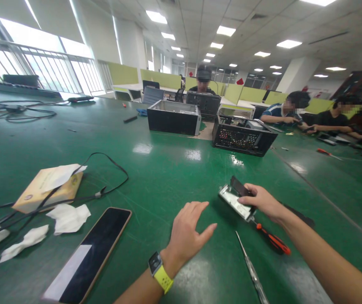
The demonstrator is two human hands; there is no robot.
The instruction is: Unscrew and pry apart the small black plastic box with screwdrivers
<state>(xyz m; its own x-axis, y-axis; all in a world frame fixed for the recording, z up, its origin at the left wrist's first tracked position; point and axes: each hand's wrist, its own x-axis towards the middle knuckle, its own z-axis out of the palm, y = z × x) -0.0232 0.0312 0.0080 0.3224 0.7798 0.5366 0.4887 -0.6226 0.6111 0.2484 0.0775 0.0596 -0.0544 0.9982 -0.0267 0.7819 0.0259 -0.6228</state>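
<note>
My right hand (259,200) grips a small metal drive tray (234,202) on the green table, fingers closed over its far edge, where a dark flat piece (238,185) sticks up. My left hand (189,230) hovers open just left of the tray, fingers spread, holding nothing; a watch with a yellow strap (160,272) is on its wrist. A red-handled screwdriver (272,240) lies under my right wrist. A long metal tool (252,272) lies between my forearms.
A phone (92,253) lies face up at the near left, beside crumpled tissues (68,217), a tan box (49,190) and black cables (111,169). Two open computer cases (172,117) (242,135) stand farther back. Three people sit at the far side.
</note>
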